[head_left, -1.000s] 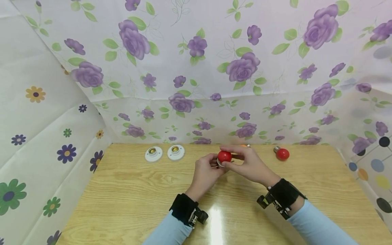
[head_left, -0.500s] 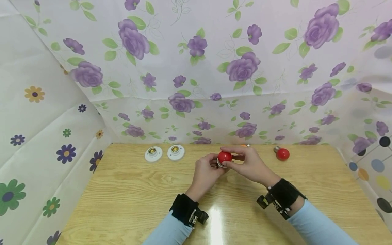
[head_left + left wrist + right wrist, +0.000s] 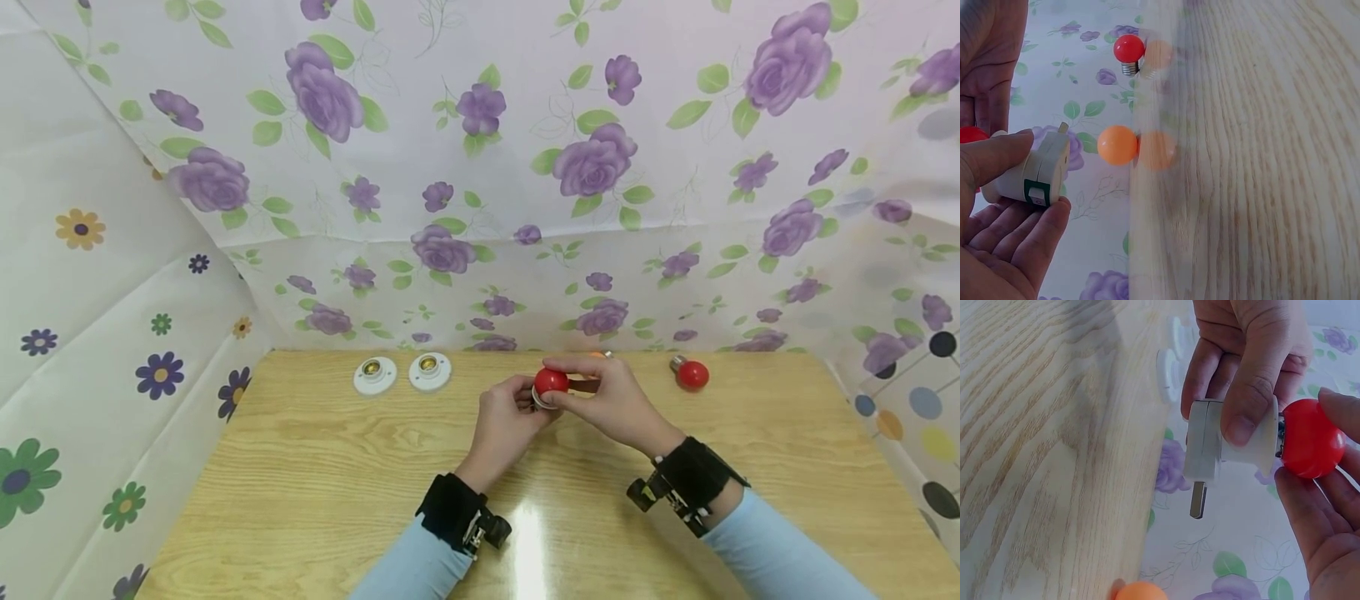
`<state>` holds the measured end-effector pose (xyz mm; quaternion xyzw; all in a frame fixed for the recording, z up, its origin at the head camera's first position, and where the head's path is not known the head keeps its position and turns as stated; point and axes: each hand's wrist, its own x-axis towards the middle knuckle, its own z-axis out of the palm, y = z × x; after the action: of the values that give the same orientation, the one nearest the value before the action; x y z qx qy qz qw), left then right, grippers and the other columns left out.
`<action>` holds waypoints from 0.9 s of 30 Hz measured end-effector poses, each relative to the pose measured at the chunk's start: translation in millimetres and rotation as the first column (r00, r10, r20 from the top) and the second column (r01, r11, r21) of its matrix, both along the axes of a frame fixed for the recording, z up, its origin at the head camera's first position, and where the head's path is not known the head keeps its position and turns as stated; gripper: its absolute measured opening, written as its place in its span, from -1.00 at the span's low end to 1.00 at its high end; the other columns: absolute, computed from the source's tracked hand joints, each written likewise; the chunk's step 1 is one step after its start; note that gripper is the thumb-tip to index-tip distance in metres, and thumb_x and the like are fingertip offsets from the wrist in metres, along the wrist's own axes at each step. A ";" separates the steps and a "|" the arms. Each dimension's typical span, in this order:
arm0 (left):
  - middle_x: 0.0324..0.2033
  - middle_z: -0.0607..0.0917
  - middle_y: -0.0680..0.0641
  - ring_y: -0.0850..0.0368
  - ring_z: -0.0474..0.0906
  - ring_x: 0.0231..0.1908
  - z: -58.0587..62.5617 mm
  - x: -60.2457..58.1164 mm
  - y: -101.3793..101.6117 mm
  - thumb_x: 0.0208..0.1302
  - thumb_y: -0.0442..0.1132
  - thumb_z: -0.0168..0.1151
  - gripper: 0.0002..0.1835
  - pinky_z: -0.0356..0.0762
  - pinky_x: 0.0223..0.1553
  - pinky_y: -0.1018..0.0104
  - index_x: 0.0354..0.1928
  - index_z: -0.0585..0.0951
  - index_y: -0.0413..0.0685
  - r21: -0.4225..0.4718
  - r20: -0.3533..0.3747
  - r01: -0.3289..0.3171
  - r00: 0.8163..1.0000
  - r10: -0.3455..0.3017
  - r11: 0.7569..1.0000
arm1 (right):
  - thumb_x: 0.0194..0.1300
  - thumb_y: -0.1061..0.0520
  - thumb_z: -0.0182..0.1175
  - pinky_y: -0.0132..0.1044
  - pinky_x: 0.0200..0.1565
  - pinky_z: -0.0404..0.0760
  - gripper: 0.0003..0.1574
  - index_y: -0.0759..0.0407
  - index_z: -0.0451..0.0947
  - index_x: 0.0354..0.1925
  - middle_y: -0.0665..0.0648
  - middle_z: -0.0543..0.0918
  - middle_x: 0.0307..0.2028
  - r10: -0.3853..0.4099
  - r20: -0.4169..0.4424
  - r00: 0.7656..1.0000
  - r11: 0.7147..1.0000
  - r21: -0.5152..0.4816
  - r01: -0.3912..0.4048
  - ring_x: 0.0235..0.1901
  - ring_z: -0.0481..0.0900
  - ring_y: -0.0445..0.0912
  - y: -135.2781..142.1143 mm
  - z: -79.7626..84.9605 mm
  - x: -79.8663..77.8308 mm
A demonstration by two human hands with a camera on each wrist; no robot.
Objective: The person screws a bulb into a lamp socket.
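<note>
My left hand (image 3: 506, 421) grips a white plug-in lamp socket (image 3: 1035, 169), thumb on one side and fingers on the other. A flat metal prong (image 3: 1197, 500) sticks out of the socket's plug end, and a green-framed switch (image 3: 1037, 193) shows on its side. At the socket's mouth sits a round red bulb (image 3: 1313, 439), with a bit of its metal thread showing at the rim. My right hand (image 3: 611, 400) holds this bulb between thumb and fingers. Both hands are raised over the back middle of the wooden table (image 3: 360, 483).
Two round white lamp holders (image 3: 376, 377) with brass insides lie at the back left. Another red bulb (image 3: 692, 376) lies at the back right. An orange bulb (image 3: 1117, 145) lies near the back edge, mostly hidden behind my right hand in the head view. Flowered cloth (image 3: 480, 167) rises behind.
The head view has shifted slightly. My right fingers and the held red bulb have moved a touch to the right; my left hand keeps its grip on the socket.
</note>
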<state>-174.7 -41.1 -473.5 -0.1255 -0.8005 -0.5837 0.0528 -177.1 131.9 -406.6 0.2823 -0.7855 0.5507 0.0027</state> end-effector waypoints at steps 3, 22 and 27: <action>-0.34 0.63 0.14 0.32 0.57 -0.29 1.7 0.5 0.4 0.00 -0.22 0.42 -0.67 0.52 -0.29 0.41 -0.15 0.59 -0.05 0.009 0.003 0.004 1.000 -0.004 1.000 | 0.09 0.15 0.34 -0.27 -0.15 0.52 -0.51 0.17 0.55 0.03 0.11 0.54 0.02 -0.015 0.005 1.000 1.000 -0.003 0.015 -0.01 0.50 0.00 -0.2 -0.4 0.1; -0.36 0.63 0.11 0.29 0.58 -0.31 5.8 4.4 2.8 0.01 -0.22 0.41 -0.70 0.52 -0.29 0.40 -0.18 0.59 -0.05 0.041 -0.011 0.007 1.000 -0.007 0.999 | -0.07 -0.03 0.44 -0.28 -0.28 0.57 -0.51 0.02 0.62 -0.11 -0.03 0.59 -0.12 -0.174 -0.054 0.983 0.984 -0.040 0.172 -0.20 0.60 -0.18 -0.5 -24.7 -7.9; -0.35 0.63 0.13 0.30 0.58 -0.30 4.9 3.7 2.6 0.02 -0.20 0.40 -0.69 0.52 -0.28 0.40 -0.16 0.59 -0.05 0.035 0.003 0.009 1.000 -0.009 0.999 | -0.08 -0.05 0.45 -0.27 -0.31 0.57 -0.50 0.05 0.62 -0.12 -0.04 0.61 -0.16 -0.194 -0.090 0.977 0.981 -0.043 0.190 -0.24 0.61 -0.19 -1.6 -24.8 -7.7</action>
<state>-171.0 -38.5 -468.6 -0.1272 -0.7896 -0.5981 0.0513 -184.8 130.3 -431.4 0.2305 -0.7986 0.5473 0.0976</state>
